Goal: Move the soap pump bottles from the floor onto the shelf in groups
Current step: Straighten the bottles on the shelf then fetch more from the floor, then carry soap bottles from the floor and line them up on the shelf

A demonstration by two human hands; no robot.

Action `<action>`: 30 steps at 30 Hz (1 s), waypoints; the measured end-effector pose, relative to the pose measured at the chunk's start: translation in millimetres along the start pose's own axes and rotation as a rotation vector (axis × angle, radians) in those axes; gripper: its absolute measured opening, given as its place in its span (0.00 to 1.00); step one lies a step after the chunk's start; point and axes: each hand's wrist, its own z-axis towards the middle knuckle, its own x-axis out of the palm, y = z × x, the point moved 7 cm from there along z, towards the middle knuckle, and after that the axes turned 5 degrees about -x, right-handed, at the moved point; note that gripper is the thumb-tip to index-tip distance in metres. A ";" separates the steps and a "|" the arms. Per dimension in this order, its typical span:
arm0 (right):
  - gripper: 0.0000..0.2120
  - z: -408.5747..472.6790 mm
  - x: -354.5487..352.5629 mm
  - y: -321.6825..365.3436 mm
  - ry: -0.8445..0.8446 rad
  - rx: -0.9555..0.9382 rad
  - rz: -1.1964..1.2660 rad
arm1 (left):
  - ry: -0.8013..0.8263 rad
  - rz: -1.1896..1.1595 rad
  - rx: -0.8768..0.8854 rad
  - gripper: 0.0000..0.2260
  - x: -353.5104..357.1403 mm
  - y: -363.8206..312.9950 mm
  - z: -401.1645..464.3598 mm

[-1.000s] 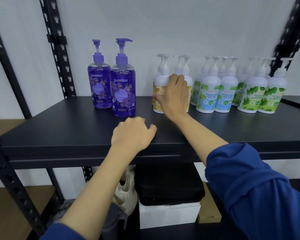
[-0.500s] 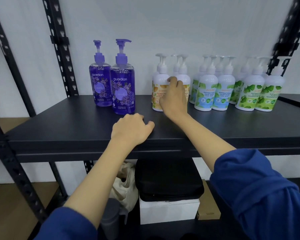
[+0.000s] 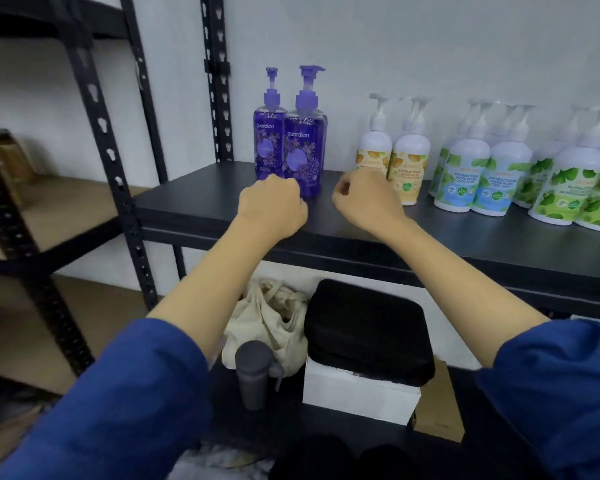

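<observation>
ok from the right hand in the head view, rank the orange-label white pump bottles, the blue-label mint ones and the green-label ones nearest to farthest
1. Orange-label white pump bottles: just beyond the right hand, slightly to its right.
2. Blue-label mint white pump bottles: further right along the black metal shelf.
3. Green-label white pump bottles: farthest, at the right edge of the view.

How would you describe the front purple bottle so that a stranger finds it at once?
Look at the black shelf. At its left end stand two purple bottles; take the nearer one, just behind the left hand. Its pump head is wider than its neighbour's.
</observation>
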 end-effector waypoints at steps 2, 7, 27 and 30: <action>0.09 -2.2 4.9 27.8 0.010 -0.082 0.061 | -0.056 0.005 -0.063 0.14 -12.0 19.4 -12.8; 0.10 -21.2 18.3 101.3 -0.008 -0.243 0.237 | -0.141 0.061 -0.224 0.14 -31.4 92.3 -61.4; 0.13 -285.6 402.1 191.9 1.009 -0.377 0.425 | 0.340 -0.256 -1.065 0.10 247.4 281.1 -409.1; 0.15 -336.2 452.9 174.2 1.221 -0.376 0.394 | 0.394 -0.305 -1.153 0.10 292.5 260.2 -454.9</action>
